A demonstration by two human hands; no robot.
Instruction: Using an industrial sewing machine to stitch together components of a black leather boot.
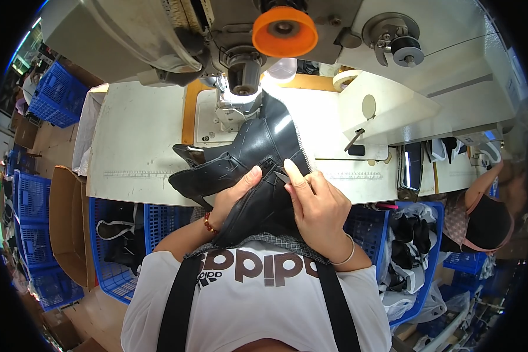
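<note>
A black leather boot upper [258, 141] lies across the front of the white sewing table and hangs over its edge toward my lap. Pale zipper teeth [303, 145] run along its right side. My left hand [236, 196] is closed on the upper, thumb on top near a small dark opening in the leather. In my closed right hand [320, 205] are small metal snips [282, 176], their pointed tip against the leather beside that opening. The handle of the snips is hidden in my palm. Beyond, the upper's far end reaches beside the sewing machine's needle area [232, 111].
The sewing machine body [469, 88] overhangs the table's far side, with an orange lamp cup [284, 32]. Blue baskets [413, 258] stand below on both sides, holding black and white pieces. A cardboard box [69, 229] is at left. Another person's arm [481, 182] shows at right.
</note>
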